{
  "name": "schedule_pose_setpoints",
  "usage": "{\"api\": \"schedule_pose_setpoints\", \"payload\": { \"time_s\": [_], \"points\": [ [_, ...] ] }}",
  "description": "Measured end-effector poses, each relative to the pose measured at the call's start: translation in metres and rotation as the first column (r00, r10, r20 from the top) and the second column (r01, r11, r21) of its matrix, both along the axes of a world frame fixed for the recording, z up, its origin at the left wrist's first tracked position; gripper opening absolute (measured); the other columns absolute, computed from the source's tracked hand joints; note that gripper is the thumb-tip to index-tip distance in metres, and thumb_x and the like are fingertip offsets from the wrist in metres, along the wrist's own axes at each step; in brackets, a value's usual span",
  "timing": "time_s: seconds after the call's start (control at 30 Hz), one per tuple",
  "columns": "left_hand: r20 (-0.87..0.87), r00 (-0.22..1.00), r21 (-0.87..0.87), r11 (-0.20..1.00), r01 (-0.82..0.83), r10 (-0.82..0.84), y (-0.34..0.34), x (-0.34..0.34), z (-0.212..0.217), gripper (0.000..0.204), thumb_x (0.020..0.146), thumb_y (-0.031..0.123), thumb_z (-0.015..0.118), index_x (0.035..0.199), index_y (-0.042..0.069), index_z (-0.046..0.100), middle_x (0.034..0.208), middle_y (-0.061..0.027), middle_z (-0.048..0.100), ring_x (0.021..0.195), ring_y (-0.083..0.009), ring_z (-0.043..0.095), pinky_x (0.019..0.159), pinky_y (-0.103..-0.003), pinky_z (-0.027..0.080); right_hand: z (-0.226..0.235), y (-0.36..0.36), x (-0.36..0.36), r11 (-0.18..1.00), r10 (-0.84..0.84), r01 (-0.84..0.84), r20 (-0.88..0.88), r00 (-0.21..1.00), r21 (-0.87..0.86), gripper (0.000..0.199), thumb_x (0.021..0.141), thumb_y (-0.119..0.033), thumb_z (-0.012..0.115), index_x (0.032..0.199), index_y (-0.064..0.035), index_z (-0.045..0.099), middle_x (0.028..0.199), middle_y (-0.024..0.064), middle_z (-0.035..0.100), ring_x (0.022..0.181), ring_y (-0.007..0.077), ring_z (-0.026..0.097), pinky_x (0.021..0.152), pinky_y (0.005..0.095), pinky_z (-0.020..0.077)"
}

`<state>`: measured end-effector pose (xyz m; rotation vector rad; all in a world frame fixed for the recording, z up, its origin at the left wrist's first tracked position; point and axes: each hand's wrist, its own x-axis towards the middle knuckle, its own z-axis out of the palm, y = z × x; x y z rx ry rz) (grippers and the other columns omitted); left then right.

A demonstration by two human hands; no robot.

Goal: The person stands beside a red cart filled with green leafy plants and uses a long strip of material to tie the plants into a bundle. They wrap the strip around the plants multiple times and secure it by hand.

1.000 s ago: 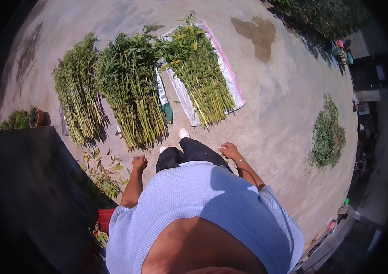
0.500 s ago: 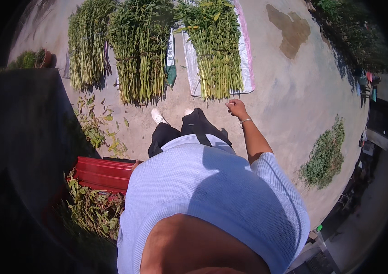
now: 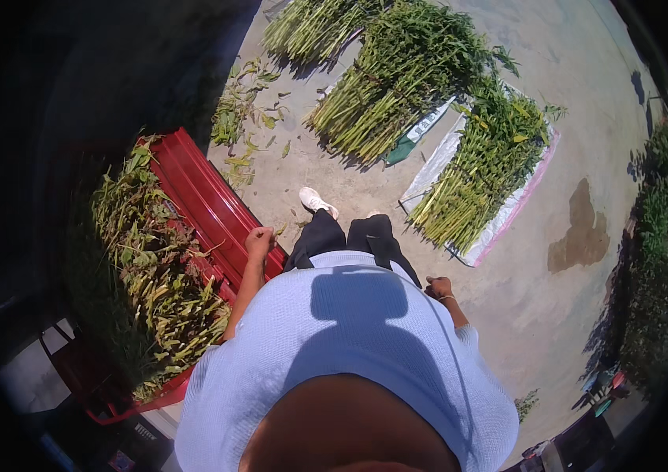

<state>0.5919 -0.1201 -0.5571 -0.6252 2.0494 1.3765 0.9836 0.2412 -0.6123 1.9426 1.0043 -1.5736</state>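
Observation:
My left hand (image 3: 259,242) is loosely closed beside the red metal side panel (image 3: 212,200) of an open load bed, with nothing visible in it. Behind that panel lies a heap of wilting cut stalks and leaves (image 3: 149,259). My right hand (image 3: 438,289) hangs at my right side, fingers curled in and seemingly holding nothing. Ahead of it, a bundle of green leafy stalks (image 3: 483,169) rests on a white sheet with a pink edge (image 3: 499,240). To its left is a larger bundle of stalks (image 3: 405,79), partly over a green and white sack (image 3: 417,135).
Another stalk bundle (image 3: 310,35) lies at the far left. Loose leaves (image 3: 239,102) are scattered on the concrete ground near the red panel. A brown wet patch (image 3: 582,228) marks the concrete on the right. Shrubs (image 3: 656,212) line the right edge.
My body has turned left, so the bundles shift to the right and more of the red load bed shows. My left hand has come into fuller view; my right arm has drawn back.

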Motion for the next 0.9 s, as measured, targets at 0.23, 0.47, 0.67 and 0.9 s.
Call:
{"api": "schedule_pose_setpoints", "payload": {
  "time_s": [0.23, 0.47, 0.67, 0.9],
  "points": [
    [0.032, 0.936, -0.203, 0.919, -0.338, 0.352, -0.093, 0.028, -0.031, 0.026, 0.078, 0.016, 0.068, 0.060, 0.005, 0.052, 0.052, -0.0049, 0.054, 0.045, -0.0134, 0.053, 0.038, -0.026, 0.041, 0.010, 0.063, -0.194, 0.912, 0.400, -0.348, -0.284, 0.872, 0.215, 0.022, 0.083, -0.016, 0.061, 0.071, -0.0011, 0.051, 0.053, 0.0061, 0.049, 0.038, 0.0168, 0.047, 0.032, 0.0287, 0.0336],
    [0.194, 0.866, -0.163, 0.886, -0.435, 0.461, -0.165, 0.041, -0.122, 0.031, 0.079, 0.028, 0.065, 0.061, 0.004, 0.057, 0.054, -0.0060, 0.055, 0.043, -0.0172, 0.049, 0.040, -0.034, 0.039, 0.044, 0.067, -0.434, 0.792, 0.607, -0.456, -0.440, 0.662, 0.406, 0.024, 0.084, -0.015, 0.056, 0.065, -0.0045, 0.045, 0.050, 0.0034, 0.045, 0.036, 0.0128, 0.041, 0.031, 0.0255, 0.0277],
    [0.132, 0.782, 0.145, 0.769, -0.623, 0.609, -0.145, -0.048, -0.081, 0.029, 0.078, 0.029, 0.066, 0.066, 0.004, 0.057, 0.052, -0.0047, 0.053, 0.042, -0.0154, 0.048, 0.043, -0.031, 0.040, 0.044, 0.011, -0.614, 0.169, 0.985, -0.701, -0.146, 0.093, 0.692, 0.019, 0.082, -0.011, 0.060, 0.066, -0.0031, 0.056, 0.056, 0.0021, 0.053, 0.049, 0.0123, 0.050, 0.045, 0.0265, 0.0391],
    [-0.610, 0.579, 0.031, 0.746, -0.666, 0.542, -0.166, -0.209, 0.022, 0.018, 0.075, 0.020, 0.069, 0.076, 0.004, 0.060, 0.064, -0.0064, 0.060, 0.055, -0.0189, 0.056, 0.053, -0.032, 0.044, -0.019, -0.045, -0.732, 0.227, 0.910, -0.847, -0.414, 0.009, 0.480, 0.022, 0.082, -0.019, 0.064, 0.078, 0.0029, 0.061, 0.071, 0.0074, 0.063, 0.061, 0.0132, 0.056, 0.057, 0.0291, 0.0450]
  ]
}}
